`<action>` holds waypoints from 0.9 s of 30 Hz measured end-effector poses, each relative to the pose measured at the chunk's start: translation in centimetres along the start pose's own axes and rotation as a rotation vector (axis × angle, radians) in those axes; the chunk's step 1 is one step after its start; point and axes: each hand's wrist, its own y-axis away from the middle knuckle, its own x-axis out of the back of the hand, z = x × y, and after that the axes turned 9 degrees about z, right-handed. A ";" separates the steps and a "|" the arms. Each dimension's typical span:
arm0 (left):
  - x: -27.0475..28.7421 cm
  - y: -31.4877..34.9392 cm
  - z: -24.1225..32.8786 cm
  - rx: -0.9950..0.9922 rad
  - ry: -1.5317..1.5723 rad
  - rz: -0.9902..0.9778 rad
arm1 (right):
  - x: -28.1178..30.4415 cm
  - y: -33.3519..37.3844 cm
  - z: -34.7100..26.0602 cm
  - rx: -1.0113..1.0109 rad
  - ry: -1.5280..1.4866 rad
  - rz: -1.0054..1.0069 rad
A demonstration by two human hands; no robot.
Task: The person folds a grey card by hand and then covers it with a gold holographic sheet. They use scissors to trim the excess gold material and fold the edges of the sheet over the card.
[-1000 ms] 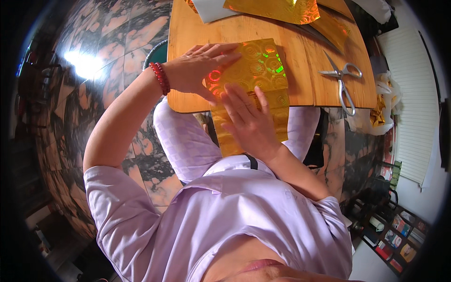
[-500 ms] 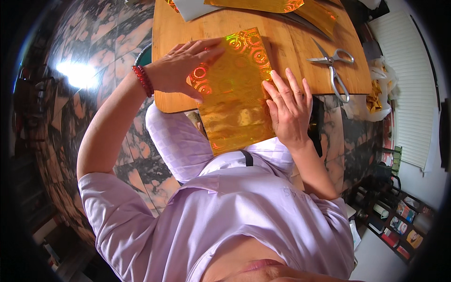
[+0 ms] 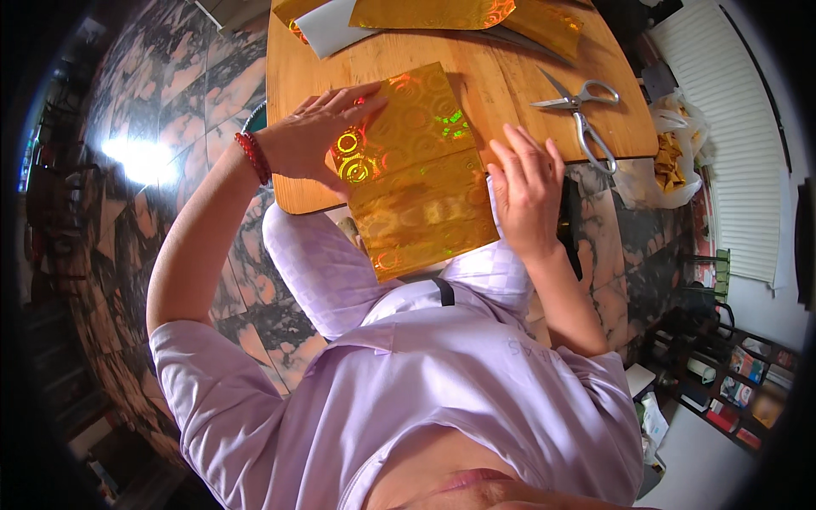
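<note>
A shiny gold holographic sheet (image 3: 416, 170) lies partly on the wooden table (image 3: 476, 81), its near part hanging over the front edge above my lap. A crease runs across its middle. My left hand (image 3: 319, 132), with a red bead bracelet (image 3: 252, 157) on the wrist, rests along the sheet's left edge, fingers stretched out on its upper left and thumb apart. My right hand (image 3: 527, 187) hovers just beside the right edge, fingers spread and nothing held. Open scissors (image 3: 580, 106) with metal handles lie on the table to the right.
More gold sheets (image 3: 433, 13) and a grey-white sheet (image 3: 327, 27) lie at the table's far side. A clear plastic bag (image 3: 676, 161) with gold scraps hangs by the right edge. Part of a round green container (image 3: 255, 117) shows at the left edge. Shelves (image 3: 722, 382) stand lower right.
My right hand has moved off the sheet's right edge, slightly to the right. My left hand stays on the left edge. The whole view has shifted a little.
</note>
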 end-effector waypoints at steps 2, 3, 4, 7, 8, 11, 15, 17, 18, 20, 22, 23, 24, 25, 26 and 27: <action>0.4 0.1 0.4 0.009 -0.042 -0.043 | 0.5 -0.5 2.1 -0.021 0.011 0.087; 0.4 0.3 0.5 0.008 -0.047 -0.041 | 1.0 -1.1 3.4 -0.049 0.049 0.106; 0.5 0.2 0.8 0.028 -0.015 -0.008 | 1.7 -1.8 4.9 -0.083 0.094 0.125; -0.7 -0.3 1.4 0.083 0.013 0.110 | 1.0 -2.5 10.9 -0.113 0.246 0.178; -1.5 -0.7 1.6 0.123 0.018 0.197 | 0.5 -2.4 12.4 -0.170 0.263 0.148; -3.7 -2.0 4.5 0.233 -0.055 0.396 | -0.2 -2.2 14.1 -0.244 0.174 0.110; -7.4 -2.4 7.5 0.230 -0.298 0.623 | -0.6 -2.6 13.6 -0.270 0.162 0.102; -7.7 -2.3 8.0 0.235 -0.254 0.597 | -0.3 -2.5 13.2 -0.290 0.155 0.122; -7.6 -2.1 8.2 0.253 -0.213 0.580 | 0.0 -2.4 12.6 -0.272 0.107 0.137; -7.5 -1.6 8.9 0.232 -0.225 0.561 | 1.2 -1.1 11.1 -0.263 0.066 0.143; -6.8 -1.4 9.4 0.234 -0.141 0.531 | 3.0 0.2 9.1 -0.371 -0.120 0.070; -6.7 -1.4 9.4 0.241 -0.093 0.515 | 3.9 0.9 8.5 -0.346 -0.166 0.058; -6.6 -1.5 9.3 0.235 -0.095 0.508 | 4.6 1.5 8.0 -0.356 -0.166 0.060; -6.7 -1.5 9.2 0.232 -0.106 0.509 | 5.1 2.0 7.6 -0.262 -0.145 0.058; -6.8 -1.4 9.1 0.230 -0.116 0.510 | 5.6 2.3 7.3 -0.169 -0.126 0.055; -7.0 -1.4 8.9 0.223 -0.118 0.502 | 5.9 2.6 7.0 -0.119 -0.105 0.057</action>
